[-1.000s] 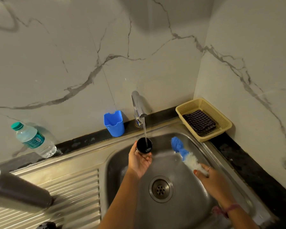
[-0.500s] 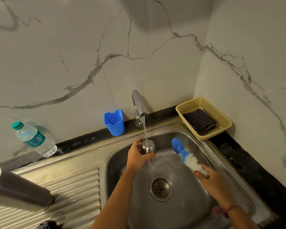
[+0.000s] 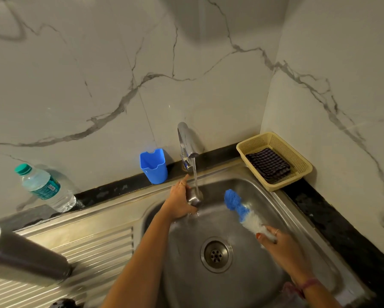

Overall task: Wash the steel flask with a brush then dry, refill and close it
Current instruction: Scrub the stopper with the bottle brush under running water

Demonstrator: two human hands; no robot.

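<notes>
While water runs from the tap (image 3: 187, 145) in a thin stream, we hold our left hand (image 3: 180, 200) under it at the back of the sink (image 3: 282, 210), the forearm reaching up and forward from the lower middle of the view. Its fingers are curled round a small steel cap (image 3: 194, 197), rounded metal side up, and the stream lands on it just beside our knuckles; the forefinger sticks out straight toward the tap's base.

Our right hand (image 3: 279, 245) sits lower and to the right, over the basin's sloping side, wrist bent inward with a thread band round it. Its fingers grip the bottle brush (image 3: 242, 211) at the white end of the bristles, and the blue tip points up and left toward the stream without touching the cap. The handle is hidden under our palm.

The steel flask (image 3: 24, 261) lies on its side on the ribbed draining board (image 3: 102, 247), well apart from both hands, its open mouth toward the left edge of the view. A plastic water bottle (image 3: 45, 188) leans against the marble wall behind it. A blue plastic holder (image 3: 153, 166) stands left of the tap, and a folded dark cloth (image 3: 268, 165) lies in the yellow basket (image 3: 302, 172) in the corner.
</notes>
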